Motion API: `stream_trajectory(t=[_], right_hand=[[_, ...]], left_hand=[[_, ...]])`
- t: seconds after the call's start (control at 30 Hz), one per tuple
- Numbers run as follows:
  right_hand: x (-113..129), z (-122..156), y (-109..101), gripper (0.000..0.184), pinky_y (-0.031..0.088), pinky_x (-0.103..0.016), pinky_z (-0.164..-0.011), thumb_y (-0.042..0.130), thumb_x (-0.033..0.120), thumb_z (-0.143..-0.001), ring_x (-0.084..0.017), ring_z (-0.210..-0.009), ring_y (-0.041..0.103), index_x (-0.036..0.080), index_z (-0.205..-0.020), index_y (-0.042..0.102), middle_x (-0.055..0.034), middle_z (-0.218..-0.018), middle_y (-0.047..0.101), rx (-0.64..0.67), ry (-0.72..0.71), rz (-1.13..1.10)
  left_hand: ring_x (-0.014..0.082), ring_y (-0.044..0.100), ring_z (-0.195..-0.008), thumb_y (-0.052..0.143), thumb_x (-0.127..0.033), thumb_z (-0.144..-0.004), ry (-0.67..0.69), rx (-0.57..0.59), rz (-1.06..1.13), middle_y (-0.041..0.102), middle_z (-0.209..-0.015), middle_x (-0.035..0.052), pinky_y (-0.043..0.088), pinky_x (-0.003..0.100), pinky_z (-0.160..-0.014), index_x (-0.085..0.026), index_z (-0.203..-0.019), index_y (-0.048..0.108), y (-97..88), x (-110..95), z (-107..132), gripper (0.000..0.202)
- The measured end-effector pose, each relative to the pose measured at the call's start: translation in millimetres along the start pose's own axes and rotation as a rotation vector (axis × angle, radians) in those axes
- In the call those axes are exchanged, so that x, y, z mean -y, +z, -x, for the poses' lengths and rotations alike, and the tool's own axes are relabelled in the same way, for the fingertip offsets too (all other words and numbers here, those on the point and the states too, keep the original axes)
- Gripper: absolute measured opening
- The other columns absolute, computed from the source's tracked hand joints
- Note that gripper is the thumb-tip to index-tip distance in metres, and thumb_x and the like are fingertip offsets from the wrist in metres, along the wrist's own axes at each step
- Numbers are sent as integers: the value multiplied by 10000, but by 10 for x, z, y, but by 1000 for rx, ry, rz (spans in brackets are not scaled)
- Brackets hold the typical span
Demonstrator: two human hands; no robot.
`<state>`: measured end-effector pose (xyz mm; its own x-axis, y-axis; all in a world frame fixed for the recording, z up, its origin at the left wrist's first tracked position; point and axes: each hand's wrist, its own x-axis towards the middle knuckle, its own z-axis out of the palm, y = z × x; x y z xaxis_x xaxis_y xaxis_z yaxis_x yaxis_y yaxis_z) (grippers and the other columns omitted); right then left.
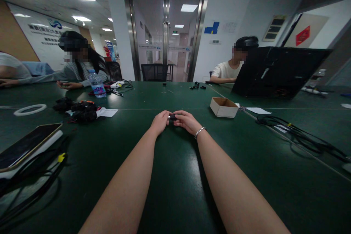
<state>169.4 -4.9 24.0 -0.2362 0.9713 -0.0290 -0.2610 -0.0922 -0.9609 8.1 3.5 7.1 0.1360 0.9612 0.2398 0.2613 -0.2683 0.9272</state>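
Observation:
Both of my hands meet over the middle of the green table (pixel 175 175). Between them is a small black piece with a silvery end (pixel 172 117), too small to name more exactly. My left hand (pixel 160 123) is closed, its fingertips pinching the silvery end. My right hand (pixel 188 122), with a metal bracelet (pixel 200 132) at the wrist, is closed on the black part. The fingers partly cover the piece.
A small open cardboard box (pixel 223 108) stands right of my hands. Several small black parts (pixel 196 86) lie beyond. Black cables (pixel 301 133) are at right; a phone (pixel 30 142) and bottle (pixel 97 84) at left. Two people sit across the table.

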Motion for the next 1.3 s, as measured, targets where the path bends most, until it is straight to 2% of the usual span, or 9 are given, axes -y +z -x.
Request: stream_trajectory(t=[0.17,0.33,0.47,0.6,0.77,0.93,1.07,1.2,1.3], right_hand=[[1,7,6,134,573,-204,-559,549,33,-849,-102,-538,639,141,-902,606,-32,-708,662,1,-2,-1],[4,1,2,113,577,-209,-569,588,45,-838,-99,-539,634,137,-897,618,-36,-717,661,2,6,-4],[0,-2,0,122,577,-206,-562,578,37,-841,-100,-540,638,141,-889,621,-34,-722,661,6,-4,-7],[-5,2,2,116,582,-212,-564,590,44,-836,-102,-544,639,147,-879,619,-32,-726,663,2,-7,-7],[-5,-5,1,112,580,-206,-559,586,51,-842,-100,-544,638,145,-893,618,-34,-727,665,1,2,3],[-1,-8,3,114,581,-209,-564,578,47,-843,-99,-539,639,143,-893,614,-34,-734,665,-3,7,-3],[0,5,-1,126,579,-211,-558,609,55,-820,-104,-557,643,151,-902,611,-29,-728,660,5,3,12],[-21,-5,-14,229,563,-205,-536,663,36,-752,-103,-562,635,160,-931,593,-8,-714,657,71,-45,48],[-71,-50,-1,271,537,-184,-493,704,11,-679,-87,-518,608,152,-885,599,10,-674,654,107,-69,198]], left_hand=[[123,485,-551,425,-294,-839,-13,-18,21,535,-615,-8,355,226,-525,-173,-994,637,2,-20,8,289],[124,468,-519,389,-380,-881,-26,-6,15,509,-570,-14,335,229,-507,-171,-981,636,-2,-38,19,338],[118,474,-538,424,-311,-855,-45,-2,37,519,-599,-16,346,225,-526,-173,-998,631,-1,-50,18,287],[131,470,-531,369,-403,-891,-17,-1,1,507,-564,-9,346,242,-528,-161,-955,644,-8,-48,21,371],[123,463,-529,394,-347,-876,-5,8,1,508,-575,-14,334,235,-524,-164,-963,644,-9,-48,31,322],[128,456,-516,355,-402,-897,-8,18,16,491,-544,-16,332,240,-516,-162,-949,644,-6,-52,34,380],[128,474,-538,384,-337,-876,18,-6,-18,502,-559,-21,339,236,-533,-175,-936,644,-6,-18,13,312],[127,481,-537,395,-386,-884,40,-46,-40,501,-555,-28,341,234,-537,-187,-936,638,-14,22,-5,318],[121,479,-549,485,-431,-852,55,-99,-75,529,-596,-24,338,232,-535,-182,-876,629,-22,23,0,288]])
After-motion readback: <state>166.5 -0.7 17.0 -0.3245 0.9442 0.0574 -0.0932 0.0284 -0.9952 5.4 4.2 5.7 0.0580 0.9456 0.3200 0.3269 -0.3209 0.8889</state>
